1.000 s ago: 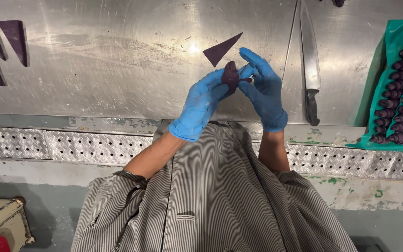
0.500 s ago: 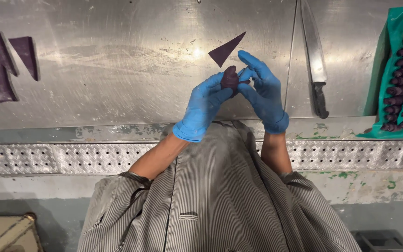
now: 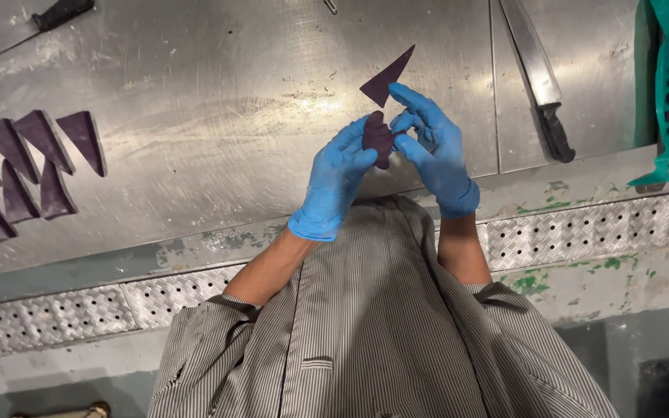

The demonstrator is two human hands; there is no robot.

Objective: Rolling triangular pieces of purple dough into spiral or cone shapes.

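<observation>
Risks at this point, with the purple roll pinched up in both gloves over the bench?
1. The rolled purple piece is held clear of the steel bench only by the fingers of the left hand and right hand; a slip might drop it or let it unroll.
2. The knife lies close by the right hand, so a reach that way may meet its blade.

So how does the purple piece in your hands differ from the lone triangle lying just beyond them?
The rolled piece is curled into a thick bundle; the flat triangle is an unrolled sheet. The rolled piece is pinched between the left hand and right hand; the flat triangle lies on the steel table. Both are dark purple.
</observation>
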